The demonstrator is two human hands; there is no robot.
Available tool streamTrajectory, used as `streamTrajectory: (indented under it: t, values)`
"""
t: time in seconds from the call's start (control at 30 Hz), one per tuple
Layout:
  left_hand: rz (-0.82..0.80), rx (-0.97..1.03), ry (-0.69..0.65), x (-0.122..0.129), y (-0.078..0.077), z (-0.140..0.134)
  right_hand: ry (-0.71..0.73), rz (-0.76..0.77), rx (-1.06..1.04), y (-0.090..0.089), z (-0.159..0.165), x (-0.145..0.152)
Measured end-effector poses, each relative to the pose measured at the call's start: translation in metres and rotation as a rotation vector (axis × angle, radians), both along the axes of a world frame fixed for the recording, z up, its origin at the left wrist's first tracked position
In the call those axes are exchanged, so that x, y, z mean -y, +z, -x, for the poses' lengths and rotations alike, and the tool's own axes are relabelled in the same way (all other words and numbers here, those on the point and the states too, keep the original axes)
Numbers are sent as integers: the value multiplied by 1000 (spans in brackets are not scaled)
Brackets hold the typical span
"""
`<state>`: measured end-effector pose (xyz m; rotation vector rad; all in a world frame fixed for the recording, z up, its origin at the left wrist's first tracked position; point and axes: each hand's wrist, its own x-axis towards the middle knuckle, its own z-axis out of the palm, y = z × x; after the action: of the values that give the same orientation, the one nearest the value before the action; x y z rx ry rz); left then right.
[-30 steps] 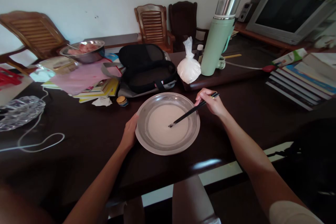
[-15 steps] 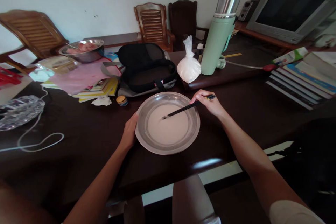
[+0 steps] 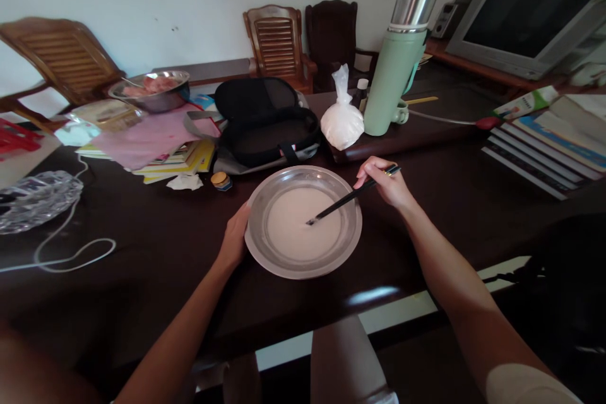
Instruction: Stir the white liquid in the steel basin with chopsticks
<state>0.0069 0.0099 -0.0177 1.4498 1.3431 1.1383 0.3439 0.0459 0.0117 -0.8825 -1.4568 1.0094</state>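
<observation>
A round metal basin stands on the dark table, with a milky, pale liquid in its bottom. My left hand grips the basin's left rim, the thumb near the edge and the other fingers partly hidden at its side. Over the right rim, my right hand is closed around black chopsticks held close together. Their tips dip into the liquid near the middle of the basin, and their upper ends stick out past my hand.
Behind the basin lie an open black case, a tied bag of white powder and a tall green thermos. A small jar is by the basin's upper left. Books are stacked right; a bowl of meat stands far left.
My right hand has shifted slightly right, and the chopstick tips have moved right and a little nearer to me through the liquid. My left hand keeps its place on the rim.
</observation>
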Motion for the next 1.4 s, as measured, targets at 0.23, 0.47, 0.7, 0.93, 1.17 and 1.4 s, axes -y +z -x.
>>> streamTrajectory:
  t: [0.23, 0.47, 0.7, 0.93, 1.17, 1.4]
  values:
    - [12, 1, 5, 1, -1, 0, 17, -44, 97, 2, 4, 1]
    - [0, -76, 13, 3, 7, -3, 42, 22, 92, 2, 5, 2]
    - [2, -57, 20, 1, 4, -1, 13, 24, 0, -1, 3, 1]
    - [-8, -51, 12, 2, 5, -2, -11, -36, 90, 1, 5, 1]
    - [-8, -64, 7, 1, 2, 0, 67, 2, 90, 2, 6, 2]
    - [-31, -117, 11, 3, 8, -3, 0, 17, 45, 0, 4, 1]
